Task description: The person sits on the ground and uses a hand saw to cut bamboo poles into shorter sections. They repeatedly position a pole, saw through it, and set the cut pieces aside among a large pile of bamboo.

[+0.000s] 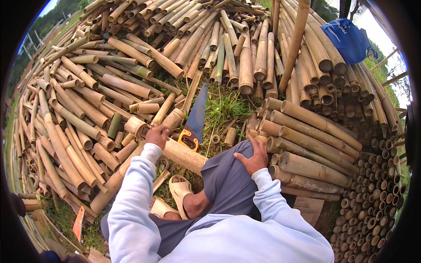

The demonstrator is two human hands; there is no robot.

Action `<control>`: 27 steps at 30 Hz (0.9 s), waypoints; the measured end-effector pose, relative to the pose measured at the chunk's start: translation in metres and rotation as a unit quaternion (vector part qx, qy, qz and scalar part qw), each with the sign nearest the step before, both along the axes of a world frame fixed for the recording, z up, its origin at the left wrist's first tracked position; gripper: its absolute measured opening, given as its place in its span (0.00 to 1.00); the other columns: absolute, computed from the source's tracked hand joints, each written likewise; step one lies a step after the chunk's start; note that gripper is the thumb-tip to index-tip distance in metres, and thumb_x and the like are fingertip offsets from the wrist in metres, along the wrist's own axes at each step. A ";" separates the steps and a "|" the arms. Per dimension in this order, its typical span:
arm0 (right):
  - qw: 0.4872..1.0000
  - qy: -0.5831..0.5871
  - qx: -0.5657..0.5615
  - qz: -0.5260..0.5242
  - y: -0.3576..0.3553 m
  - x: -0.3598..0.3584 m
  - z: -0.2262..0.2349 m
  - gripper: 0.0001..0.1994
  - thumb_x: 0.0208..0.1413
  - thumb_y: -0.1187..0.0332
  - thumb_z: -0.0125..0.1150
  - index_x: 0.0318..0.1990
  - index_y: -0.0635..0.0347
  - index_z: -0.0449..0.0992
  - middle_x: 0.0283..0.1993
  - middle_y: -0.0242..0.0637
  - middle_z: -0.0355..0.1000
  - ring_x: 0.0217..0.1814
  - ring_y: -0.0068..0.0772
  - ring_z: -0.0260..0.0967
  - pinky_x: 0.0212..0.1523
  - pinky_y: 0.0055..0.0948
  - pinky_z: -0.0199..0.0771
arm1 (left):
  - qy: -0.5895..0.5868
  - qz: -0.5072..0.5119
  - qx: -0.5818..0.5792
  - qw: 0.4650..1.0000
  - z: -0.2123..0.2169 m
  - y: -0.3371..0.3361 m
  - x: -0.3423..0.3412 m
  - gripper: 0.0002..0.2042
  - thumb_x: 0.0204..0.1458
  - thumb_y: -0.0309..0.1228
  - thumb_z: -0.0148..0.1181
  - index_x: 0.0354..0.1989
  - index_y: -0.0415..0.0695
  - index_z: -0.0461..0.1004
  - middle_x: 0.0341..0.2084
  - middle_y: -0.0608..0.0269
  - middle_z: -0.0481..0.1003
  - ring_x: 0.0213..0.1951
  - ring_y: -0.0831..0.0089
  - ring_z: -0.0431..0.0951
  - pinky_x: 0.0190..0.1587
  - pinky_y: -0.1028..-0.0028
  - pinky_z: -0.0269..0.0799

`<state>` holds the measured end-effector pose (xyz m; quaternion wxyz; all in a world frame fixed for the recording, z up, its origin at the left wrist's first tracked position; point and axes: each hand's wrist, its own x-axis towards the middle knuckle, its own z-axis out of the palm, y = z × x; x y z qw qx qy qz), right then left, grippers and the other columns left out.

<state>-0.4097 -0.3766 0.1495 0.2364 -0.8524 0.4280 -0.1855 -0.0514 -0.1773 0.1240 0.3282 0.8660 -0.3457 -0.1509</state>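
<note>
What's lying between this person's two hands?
From the left hand to the right hand, the head view shows part of a bamboo pole, the orange handle of a saw, some ground and a trousered knee.

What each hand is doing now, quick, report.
Left hand: at a bamboo length; whether it grips cannot be told.
Right hand: open, resting on the knee.

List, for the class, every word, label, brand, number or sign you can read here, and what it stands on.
None can be read with certainty.
Blue bag, upper right: white marks like lettering, too small and blurred to quote.
Orange-and-white object, lower left: any marks are too small to read.
Handsaw: no readable text.
Bamboo pole at the left hand: no writing visible.
</note>
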 end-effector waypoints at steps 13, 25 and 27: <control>0.999 0.033 -0.027 0.011 -0.010 0.012 0.022 0.44 0.44 0.44 0.77 0.68 0.52 0.69 0.64 0.42 0.66 0.67 0.50 0.65 0.65 0.49 0.66 | -0.195 -0.090 -0.047 0.976 -0.075 -0.038 -0.096 0.22 0.58 0.40 0.62 0.59 0.45 0.71 0.46 0.54 0.76 0.50 0.55 0.74 0.58 0.60 0.64; 0.990 0.011 -0.010 0.140 -0.168 0.333 -0.026 0.17 0.56 0.56 0.68 0.45 0.59 0.83 0.40 0.46 0.83 0.42 0.45 0.82 0.49 0.38 0.80 | -0.156 -0.083 -0.119 0.977 -0.095 -0.041 -0.089 0.29 0.55 0.40 0.65 0.64 0.41 0.67 0.49 0.52 0.73 0.51 0.55 0.72 0.59 0.60 0.64; 0.990 0.035 -0.027 0.131 -0.195 0.377 -0.062 0.13 0.56 0.58 0.66 0.39 0.58 0.84 0.40 0.46 0.83 0.43 0.48 0.82 0.52 0.40 0.80 | -0.138 -0.072 -0.119 0.981 -0.094 -0.042 -0.091 0.30 0.54 0.39 0.66 0.64 0.41 0.67 0.49 0.52 0.73 0.51 0.54 0.72 0.58 0.59 0.66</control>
